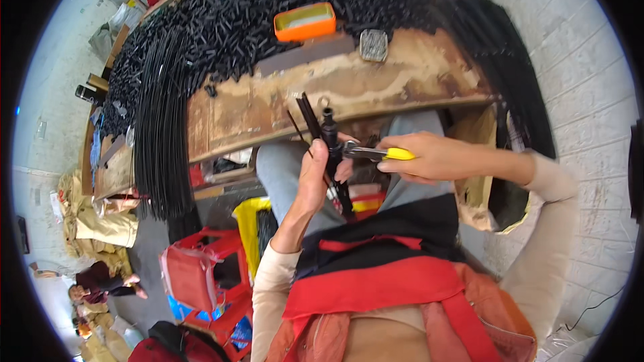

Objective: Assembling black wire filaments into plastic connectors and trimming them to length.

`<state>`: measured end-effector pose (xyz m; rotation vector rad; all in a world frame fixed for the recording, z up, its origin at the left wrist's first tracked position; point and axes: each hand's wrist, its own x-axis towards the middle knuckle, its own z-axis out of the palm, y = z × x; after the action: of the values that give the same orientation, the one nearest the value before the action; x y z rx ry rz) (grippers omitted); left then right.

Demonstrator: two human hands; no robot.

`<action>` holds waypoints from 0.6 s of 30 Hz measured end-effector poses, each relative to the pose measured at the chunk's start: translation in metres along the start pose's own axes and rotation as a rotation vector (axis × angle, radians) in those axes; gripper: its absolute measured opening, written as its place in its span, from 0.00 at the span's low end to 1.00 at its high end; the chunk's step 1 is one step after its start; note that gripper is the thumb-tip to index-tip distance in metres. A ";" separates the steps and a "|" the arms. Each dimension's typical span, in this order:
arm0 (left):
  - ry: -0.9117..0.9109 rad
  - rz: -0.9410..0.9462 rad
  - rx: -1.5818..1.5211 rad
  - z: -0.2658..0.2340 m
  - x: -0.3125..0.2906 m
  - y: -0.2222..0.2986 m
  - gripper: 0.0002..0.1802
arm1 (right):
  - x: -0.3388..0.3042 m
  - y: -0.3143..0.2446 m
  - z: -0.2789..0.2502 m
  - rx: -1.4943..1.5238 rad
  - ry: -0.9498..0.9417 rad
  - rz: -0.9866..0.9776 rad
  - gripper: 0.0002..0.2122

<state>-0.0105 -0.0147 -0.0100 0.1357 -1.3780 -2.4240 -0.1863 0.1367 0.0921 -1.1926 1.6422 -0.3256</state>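
A bundle of thin black rods (327,154) is held upright just below the near edge of the worn wooden workbench (349,90), above the person's lap. It is gripped by the left hand (314,177), whose fingers are curled closed around the lower part of the bundle, the thumb pressed against its side. A black tubular piece with a small ring on top is seen at the upper end of the bundle, level with the bench's near edge.

Yellow-handled pliers (376,153) are held in the right hand (419,156), the fingers wrapped shut around the handles. The metal nose of the pliers is brought against the bundle from the right, just beside the left hand's fingertips; whether the nose is clamped on a rod cannot be told.

On the bench, an orange rectangular tray (305,21) is set towards the far edge, amid a heap of short black tubes (221,23). A small box of metal fasteners (373,45) lies just right of the tray. Long black rods (161,134) are draped over the bench's left edge and hang down past it. A red plastic crate (201,268) is seen on the floor below the left edge.
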 end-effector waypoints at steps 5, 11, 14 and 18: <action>0.456 0.218 0.124 -0.028 0.001 0.044 0.36 | 0.018 0.058 -0.029 -0.432 0.617 0.102 0.19; 0.649 0.704 0.128 -0.012 -0.017 0.132 0.35 | 0.043 0.084 -0.013 -1.082 0.951 -0.453 0.10; 0.609 0.813 -0.132 -0.005 -0.018 0.136 0.31 | 0.040 0.054 0.078 -0.112 0.207 -0.848 0.11; 0.651 0.624 -0.416 -0.003 -0.016 0.091 0.27 | 0.008 0.029 0.067 0.864 0.199 -0.572 0.21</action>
<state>0.0284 -0.0539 0.0639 0.3025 -0.5084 -1.8344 -0.1454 0.1662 0.0383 -0.9235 1.0623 -1.3899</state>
